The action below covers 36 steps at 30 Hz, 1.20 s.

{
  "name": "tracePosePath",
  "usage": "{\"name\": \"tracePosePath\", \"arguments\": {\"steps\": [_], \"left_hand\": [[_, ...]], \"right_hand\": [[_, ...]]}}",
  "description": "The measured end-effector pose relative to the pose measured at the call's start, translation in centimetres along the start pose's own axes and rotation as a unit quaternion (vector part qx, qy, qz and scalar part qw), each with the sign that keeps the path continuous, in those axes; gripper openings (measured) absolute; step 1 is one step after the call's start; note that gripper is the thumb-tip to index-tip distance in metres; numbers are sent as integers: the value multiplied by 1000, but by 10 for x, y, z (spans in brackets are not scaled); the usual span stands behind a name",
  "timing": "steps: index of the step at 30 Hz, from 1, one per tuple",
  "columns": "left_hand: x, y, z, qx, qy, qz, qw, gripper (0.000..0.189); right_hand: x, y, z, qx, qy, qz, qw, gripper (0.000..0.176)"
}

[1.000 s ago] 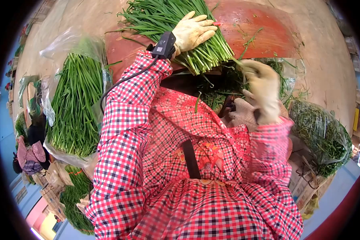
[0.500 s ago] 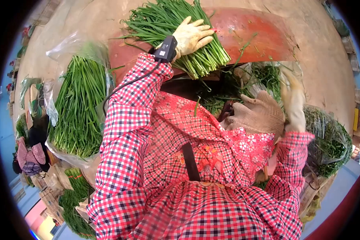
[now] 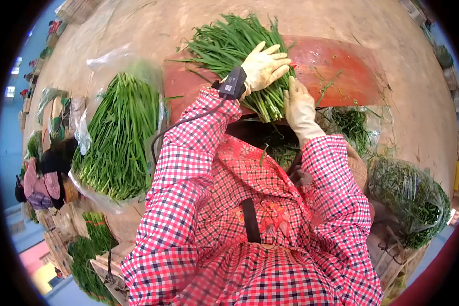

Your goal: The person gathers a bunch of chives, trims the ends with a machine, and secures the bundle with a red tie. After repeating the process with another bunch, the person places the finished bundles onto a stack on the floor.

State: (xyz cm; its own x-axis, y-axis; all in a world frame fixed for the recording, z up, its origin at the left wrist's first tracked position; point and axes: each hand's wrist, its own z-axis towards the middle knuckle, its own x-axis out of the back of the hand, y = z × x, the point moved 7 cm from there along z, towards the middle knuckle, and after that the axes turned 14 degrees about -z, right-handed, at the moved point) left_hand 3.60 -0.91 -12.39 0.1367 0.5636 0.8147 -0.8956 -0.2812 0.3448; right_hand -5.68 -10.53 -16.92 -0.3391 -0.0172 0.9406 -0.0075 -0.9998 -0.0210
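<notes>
A loose bunch of long green garlic chives [image 3: 229,41] lies across a red curved board [image 3: 341,64], cut stem ends toward my body. My left hand [image 3: 264,67], in a cream rubber glove, rests on top of the bunch with its fingers stretched and spread. My right hand [image 3: 300,108], gloved alike, is against the right side of the stems. Its fingers point forward, extended along the bunch; the thumb side touches the stem ends. A small black device [image 3: 233,84] with a cable is strapped at my left wrist.
On the left, a big stack of chives [image 3: 120,137] lies in a clear plastic bag. Leafy scraps [image 3: 349,125] sit in plastic at right, near a full clear bag of greens [image 3: 410,196]. Banded chives [image 3: 98,229] lie at lower left. Scraps dot the red board.
My right hand has come in from the right to the side of the bunch. My left hand stays on top of the chives. The whole view has shifted slightly.
</notes>
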Motion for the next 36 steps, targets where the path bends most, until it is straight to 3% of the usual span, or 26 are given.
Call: {"name": "tracePosePath", "arguments": {"steps": [3, 5, 6, 9, 11, 12, 13, 14, 15, 16, 17, 18, 19, 20, 21, 24, 27, 28, 29, 31, 32, 36], "left_hand": [[43, 16, 5, -13, 42, -18, 999, 26], [77, 30, -21, 8, 104, -74, 992, 26], [87, 42, -37, -5, 129, -23, 991, 28], [132, 74, -96, 155, 199, -206, 945, 28], [157, 84, -141, 278, 128, -218, 927, 28], [176, 89, -168, 299, 172, -238, 908, 29], [184, 85, -196, 403, 190, -298, 844, 29], [200, 80, -217, 453, 229, -335, 794, 30], [223, 69, -232, 464, 247, -238, 817, 32], [246, 54, -244, 455, 281, -185, 825, 37], [263, 32, -255, 473, 286, -94, 828, 45], [277, 1, -269, 547, 255, -42, 796, 57], [291, -22, -278, 538, 269, 74, 795, 71], [299, -50, -286, 593, 227, 64, 770, 83], [300, -80, -293, 621, 199, 80, 754, 88], [284, -127, -294, 700, 59, 2, 712, 96], [265, -154, -287, 717, 35, 69, 693, 116], [253, -167, -285, 731, 36, 64, 678, 122], [244, -164, -270, 700, 33, 81, 709, 123], [232, -157, -259, 699, 46, 127, 702, 126], [230, -146, -253, 687, 59, 141, 710, 127], [207, -155, -250, 685, 49, 199, 699, 108]], "right_hand": [[16, 22, 4, -37, 3, 150, 988, 39], [36, 20, 13, -35, 7, 140, 989, 33], [33, 23, 17, -36, 22, 162, 986, 29], [46, 0, 29, 4, 35, 162, 986, 19], [79, -63, 34, 34, -42, 178, 982, 16], [90, -90, 38, 60, -62, 208, 974, 16], [93, -110, 45, 85, -81, 235, 965, 17], [87, -132, 50, 155, -58, 281, 945, 20], [86, -156, 55, 135, -124, 312, 932, 24], [72, -173, 63, 153, -116, 317, 929, 30], [88, -194, 70, 172, -34, 235, 956, 38], [92, -213, 79, 166, -1, 216, 962, 50], [87, -229, 88, 170, 21, 177, 969, 60], [76, -244, 99, 140, -30, 175, 974, 66], [67, -258, 106, 109, -82, 173, 975, 71], [59, -286, 115, 73, -91, 157, 981, 80], [40, -295, 127, 33, -191, 192, 962, 85], [26, -295, 132, 39, -155, 210, 965, 69], [8, -285, 134, 26, -186, 260, 947, 63], [-23, -279, 141, 3, -255, 357, 899, 50], [-2, -279, 138, -39, -259, 384, 885, 38], [-6, -273, 134, -69, -241, 443, 861, 38]]}}
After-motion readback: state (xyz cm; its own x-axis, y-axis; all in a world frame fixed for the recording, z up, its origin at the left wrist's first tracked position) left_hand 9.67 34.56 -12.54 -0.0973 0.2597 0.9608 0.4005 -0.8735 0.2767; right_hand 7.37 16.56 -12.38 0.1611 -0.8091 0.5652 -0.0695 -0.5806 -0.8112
